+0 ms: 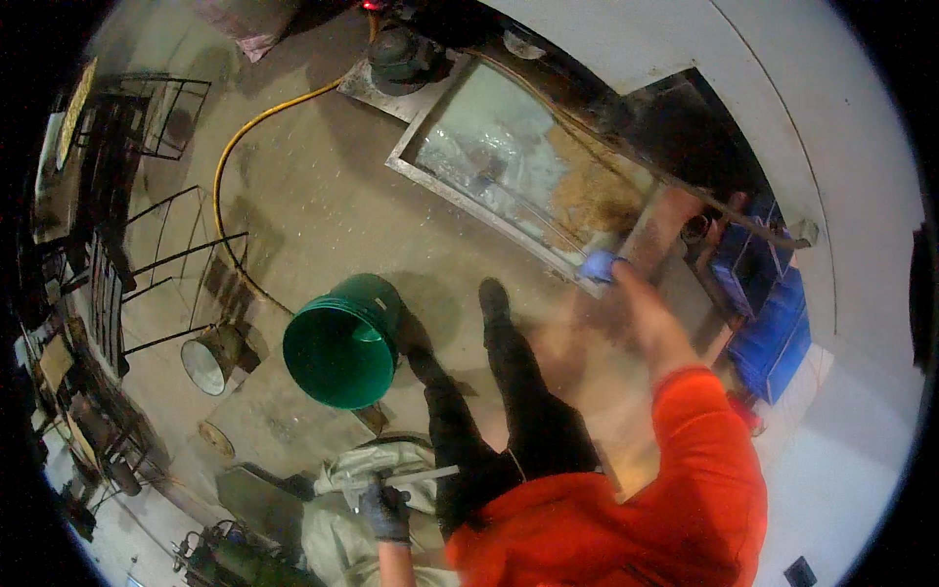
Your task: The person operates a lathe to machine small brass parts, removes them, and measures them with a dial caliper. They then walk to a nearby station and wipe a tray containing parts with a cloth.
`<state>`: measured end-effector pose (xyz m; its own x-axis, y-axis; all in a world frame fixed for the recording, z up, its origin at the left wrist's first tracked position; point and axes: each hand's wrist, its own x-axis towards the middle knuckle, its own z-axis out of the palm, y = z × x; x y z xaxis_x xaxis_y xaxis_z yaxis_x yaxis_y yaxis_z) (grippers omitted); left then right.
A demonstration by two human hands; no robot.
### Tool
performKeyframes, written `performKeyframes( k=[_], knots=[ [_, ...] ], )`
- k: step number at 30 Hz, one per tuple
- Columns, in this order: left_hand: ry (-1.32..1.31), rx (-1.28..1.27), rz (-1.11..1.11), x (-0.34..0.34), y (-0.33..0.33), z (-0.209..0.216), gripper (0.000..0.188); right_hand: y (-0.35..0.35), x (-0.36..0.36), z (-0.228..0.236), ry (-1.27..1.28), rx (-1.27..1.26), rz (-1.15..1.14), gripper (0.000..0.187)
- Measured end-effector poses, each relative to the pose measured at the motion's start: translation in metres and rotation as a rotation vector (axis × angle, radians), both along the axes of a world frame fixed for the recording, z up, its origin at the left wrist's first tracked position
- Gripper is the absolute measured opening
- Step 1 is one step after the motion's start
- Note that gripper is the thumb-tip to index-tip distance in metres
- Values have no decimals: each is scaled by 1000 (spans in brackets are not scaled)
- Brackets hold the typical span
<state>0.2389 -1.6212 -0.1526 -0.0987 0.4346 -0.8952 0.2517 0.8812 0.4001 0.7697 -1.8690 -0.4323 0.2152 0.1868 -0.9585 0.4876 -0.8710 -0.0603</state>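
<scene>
My right hand [599, 266], in a blue glove, is closed at the near right corner of a metal-framed tray [484, 212]. It grips a thin long-handled tool [538, 217] that reaches over the tray; its far end is hard to make out. In the tray lie a whitish, shiny material [479, 127] and a tan, grainy heap [592, 186]. My left hand [386, 511], in a dark grey glove, is low on the left, closed round a pale flat bar [425, 475]. A pale crumpled sack [337, 533] lies beneath it.
A green bucket [342, 342] lies tipped, its mouth toward me. Behind it a yellow hose [220, 186] curves over the floor. Black metal frames [161, 264] and a smaller pail [207, 362] stand at left. Blue crates [768, 313] are at right, by a white wall [782, 127].
</scene>
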Motion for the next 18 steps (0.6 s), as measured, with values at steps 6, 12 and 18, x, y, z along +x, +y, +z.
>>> performKeyframes(
  k=[6, 12, 18],
  knots=[
    [31, 14, 47, 5, 4, 11, 25, -70, -1, 6, -45, -26, -174, 43],
    [22, -30, 48, -3, 5, 9, 24, -131, -2, -33, -181, 699, 293, 34],
    [55, -56, 101, 1, -1, 8, 18, -16, 24, 53, 27, 425, -49, 35]
  ],
)
